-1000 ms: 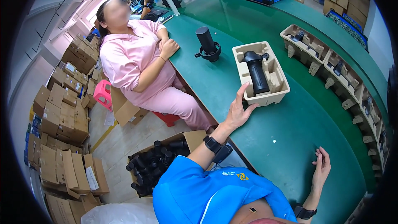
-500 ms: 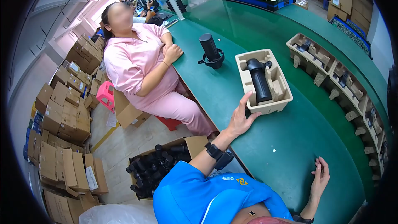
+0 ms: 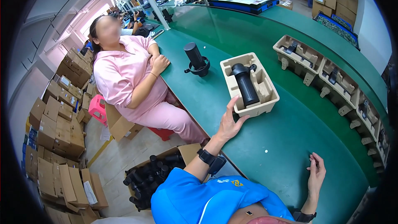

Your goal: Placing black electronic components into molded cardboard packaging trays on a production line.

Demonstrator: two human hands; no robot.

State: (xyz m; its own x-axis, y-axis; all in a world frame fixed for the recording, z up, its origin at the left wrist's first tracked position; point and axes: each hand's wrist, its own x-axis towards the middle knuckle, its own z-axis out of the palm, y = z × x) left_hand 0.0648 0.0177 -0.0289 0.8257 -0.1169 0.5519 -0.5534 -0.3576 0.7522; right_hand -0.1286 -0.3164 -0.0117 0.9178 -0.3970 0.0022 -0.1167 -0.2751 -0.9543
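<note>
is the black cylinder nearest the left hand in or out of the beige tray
In: the black cylinder lies lengthwise in a long recess of the beige tray.

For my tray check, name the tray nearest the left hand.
The lone tray holding a black cylinder, at the left hand; the other trays form a row.

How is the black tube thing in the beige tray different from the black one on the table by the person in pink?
The lying black cylinder rests on its side inside the beige tray, while the standing black cylinder is on end on the green table.
The standing black cylinder has a black ring at its lower part; the lying black cylinder has a wider head at its far end.
Both are black.
</note>
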